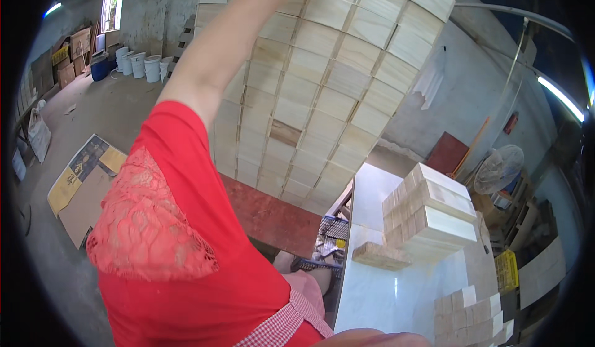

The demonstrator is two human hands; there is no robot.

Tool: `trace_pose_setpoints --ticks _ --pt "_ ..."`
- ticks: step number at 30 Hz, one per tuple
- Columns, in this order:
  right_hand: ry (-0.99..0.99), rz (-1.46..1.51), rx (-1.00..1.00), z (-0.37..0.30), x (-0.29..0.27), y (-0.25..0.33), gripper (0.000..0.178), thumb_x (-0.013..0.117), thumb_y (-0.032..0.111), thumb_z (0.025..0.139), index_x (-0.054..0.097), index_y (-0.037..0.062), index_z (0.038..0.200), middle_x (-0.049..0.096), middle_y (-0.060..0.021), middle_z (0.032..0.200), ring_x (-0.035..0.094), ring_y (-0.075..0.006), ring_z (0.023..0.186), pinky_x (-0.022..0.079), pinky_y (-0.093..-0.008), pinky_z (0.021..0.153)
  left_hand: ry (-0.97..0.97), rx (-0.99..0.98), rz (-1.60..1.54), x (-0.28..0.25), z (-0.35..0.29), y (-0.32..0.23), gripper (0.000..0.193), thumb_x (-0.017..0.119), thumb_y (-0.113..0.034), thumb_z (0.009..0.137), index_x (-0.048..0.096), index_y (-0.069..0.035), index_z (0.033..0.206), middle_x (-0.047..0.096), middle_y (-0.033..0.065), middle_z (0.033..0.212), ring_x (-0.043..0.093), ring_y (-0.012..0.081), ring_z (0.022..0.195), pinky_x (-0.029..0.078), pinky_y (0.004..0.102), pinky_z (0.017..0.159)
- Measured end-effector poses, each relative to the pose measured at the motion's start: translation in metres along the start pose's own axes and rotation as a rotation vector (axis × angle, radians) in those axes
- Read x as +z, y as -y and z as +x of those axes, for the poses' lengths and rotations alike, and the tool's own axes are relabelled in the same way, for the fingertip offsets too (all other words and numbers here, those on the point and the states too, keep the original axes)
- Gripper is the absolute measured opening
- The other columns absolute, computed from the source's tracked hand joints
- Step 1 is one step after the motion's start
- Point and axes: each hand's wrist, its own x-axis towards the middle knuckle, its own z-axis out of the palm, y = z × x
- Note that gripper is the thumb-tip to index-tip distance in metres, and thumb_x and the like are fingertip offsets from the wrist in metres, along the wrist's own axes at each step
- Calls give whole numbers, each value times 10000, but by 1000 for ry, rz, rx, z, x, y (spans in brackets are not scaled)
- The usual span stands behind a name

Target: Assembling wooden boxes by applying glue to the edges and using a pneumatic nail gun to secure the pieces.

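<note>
Closest to me, a red top (211,235) with puckered lace (149,223) is covering the person's shoulder, and the bare left arm (204,68) is crossing in front of a tall wall of pale wooden blocks (338,77), partly hiding it. Both hands are lying out of sight, so I can't tell whether the fingers are gripping or spread. The blocks are showing squarish, faintly grained faces above a worn reddish board (273,217). Alongside, a glossy pale counter (415,297) is carrying a stepped pile (468,316), a rough brownish block (381,256) and a taller stack (421,217). Farther off, a caged fan (499,168) and white buckets (152,68) are standing.
</note>
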Motion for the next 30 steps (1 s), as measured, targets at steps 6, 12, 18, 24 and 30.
trace_pose_setpoints --ticks 6,12,18,24,30 --pt "78 -154 -3 42 39 41 448 565 216 816 605 67 1236 588 -216 1254 506 -368 1217 353 -471 1089 206 -1 42 60 81 18 498 646 -195 873 510 -149 1349 519 197 1379 464 387 1323 351 673 1048" --pt "172 -280 -14 73 64 70 485 566 221 816 577 79 1279 571 -212 1289 489 -363 1246 338 -479 1103 243 52 59 115 104 42 523 636 -166 832 527 -179 1344 530 171 1396 497 376 1305 379 708 998" --pt "294 -439 -8 89 60 78 525 567 226 816 550 91 1323 553 -208 1325 471 -358 1274 323 -487 1116 499 138 130 87 92 5 552 630 -111 766 559 -173 1311 598 146 1328 546 345 1268 464 625 970" --pt "404 -558 -10 99 51 73 567 568 231 816 522 103 1366 536 -204 1360 454 -354 1303 308 -495 1129 481 106 126 134 133 35 581 660 -81 723 577 -180 1289 612 145 1309 557 349 1252 469 599 988" --pt "537 -677 -22 106 17 63 610 569 237 816 494 115 1410 519 -201 1395 437 -349 1331 293 -503 1142 592 37 42 114 135 20 563 678 -63 695 617 -169 1245 645 136 1245 574 353 1225 490 538 990"
